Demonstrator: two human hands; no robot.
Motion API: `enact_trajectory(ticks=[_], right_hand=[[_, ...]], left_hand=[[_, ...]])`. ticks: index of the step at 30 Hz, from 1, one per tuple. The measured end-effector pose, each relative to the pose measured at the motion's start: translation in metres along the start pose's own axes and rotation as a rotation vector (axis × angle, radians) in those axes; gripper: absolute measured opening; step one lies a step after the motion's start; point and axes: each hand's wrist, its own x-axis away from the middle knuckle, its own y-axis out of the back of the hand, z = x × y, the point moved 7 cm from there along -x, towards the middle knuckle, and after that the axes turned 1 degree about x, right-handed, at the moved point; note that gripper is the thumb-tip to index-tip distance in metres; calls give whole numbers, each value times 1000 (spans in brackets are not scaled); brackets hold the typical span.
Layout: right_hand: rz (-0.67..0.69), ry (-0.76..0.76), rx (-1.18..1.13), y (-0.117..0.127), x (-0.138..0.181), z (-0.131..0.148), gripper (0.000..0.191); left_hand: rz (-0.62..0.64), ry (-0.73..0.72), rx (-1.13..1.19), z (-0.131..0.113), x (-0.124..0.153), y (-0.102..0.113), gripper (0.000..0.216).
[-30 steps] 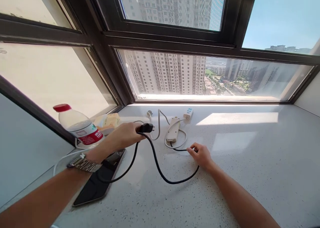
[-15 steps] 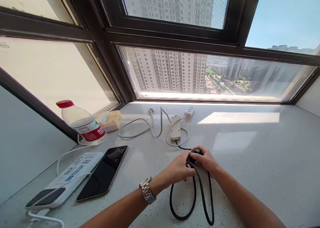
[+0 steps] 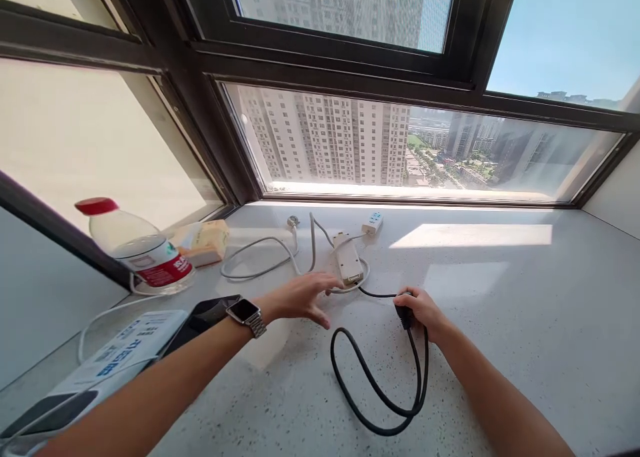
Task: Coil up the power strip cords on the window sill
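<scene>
Sill: black cable (image 3: 380,393) looped toward viewer

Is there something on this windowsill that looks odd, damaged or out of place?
Nothing looks damaged or spilled. The black cable lies in a loose loop, its plug end in the right hand. The left hand reaches to the beige power strip. The water bottle stands upright with its cap on.

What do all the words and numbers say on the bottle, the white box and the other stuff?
None can be read.
Bottle red label: white print, too small and blurred.
White box by the left arm: blue marks, too blurred.
Watch on the left wrist: dark face, nothing legible.
Small white socket block near the window: blue spots only, no letters clear.
Beige power strip near the left hand: no visible text.
</scene>
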Motion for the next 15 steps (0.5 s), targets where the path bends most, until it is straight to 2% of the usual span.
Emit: enact_trajectory(ticks=[2, 5, 7, 9, 11, 15], right_hand=[[42, -2, 72, 3, 0, 2, 27], [153, 4, 225, 6, 3, 8, 23], [229, 13, 302, 11, 8, 12, 20], [270, 34, 335, 22, 16, 17, 18], [229, 65, 336, 46, 24, 21, 17], [-78, 122, 214, 124, 33, 24, 22]], left_hand=[[-50, -13, -60, 8, -9, 13, 50], [-201, -25, -143, 12, -27, 35, 49], [-333, 54, -196, 18, -39, 48, 49], [-481, 215, -237, 31, -45, 60, 49], [-590, 398, -255, 49, -44, 68, 47], [-661, 614, -267, 86, -28, 74, 44]])
